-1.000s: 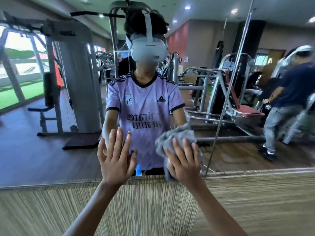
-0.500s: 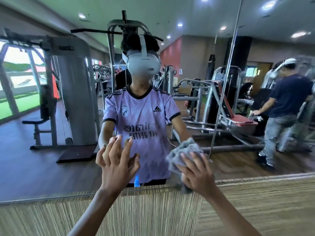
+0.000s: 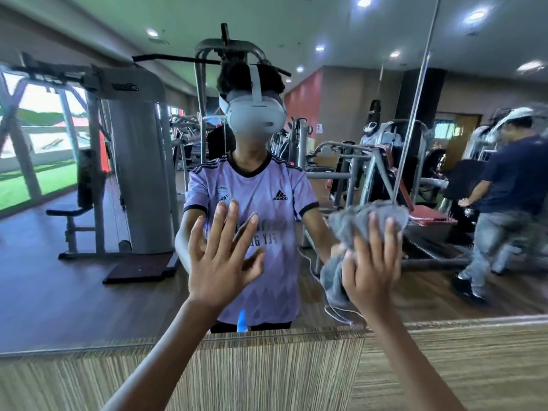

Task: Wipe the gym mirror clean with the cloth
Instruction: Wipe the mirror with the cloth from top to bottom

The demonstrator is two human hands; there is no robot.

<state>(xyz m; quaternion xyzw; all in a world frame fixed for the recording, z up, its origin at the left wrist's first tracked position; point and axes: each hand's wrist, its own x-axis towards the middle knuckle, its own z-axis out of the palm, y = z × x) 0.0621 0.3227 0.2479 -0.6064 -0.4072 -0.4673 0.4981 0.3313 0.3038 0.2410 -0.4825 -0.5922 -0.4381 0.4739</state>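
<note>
The gym mirror (image 3: 59,277) fills the wall above, left and right of the grip, with a vertical seam (image 3: 415,108) rising just above the cloth. A striped wooden panel (image 3: 444,366) runs below the grip. The left hand (image 3: 219,262), beside the grip, is spread flat at the glass and holds nothing. The right hand (image 3: 370,262) presses the grey cloth (image 3: 355,221) against the mirror with straight fingers; blur hides whether the thumb pinches a fold. No streaks or wet marks show, so what is already wiped cannot be told. I judge most of the glass remains.
</note>
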